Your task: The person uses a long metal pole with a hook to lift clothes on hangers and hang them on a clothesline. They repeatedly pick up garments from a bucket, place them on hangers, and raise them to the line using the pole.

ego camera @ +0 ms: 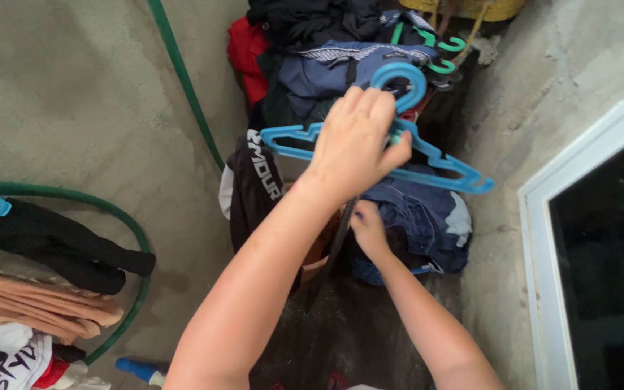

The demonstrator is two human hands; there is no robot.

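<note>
- Heap of clothes [399, 217]: dark and blue garments piled on the concrete floor [74, 108] between two walls, directly below both hands.
- Blue plastic hanger [438, 162]: held above the heap, long axis running from left to lower right, hook pointing up and away.
- Left hand [355, 141]: the higher and nearer to the hanger, fingers closed over its neck just under the hook.
- Right hand [368, 227]: lower, reaching down into the blue garment; fingers hidden, so its grip cannot be told.

no packages, labels, signs, screens visible
</note>
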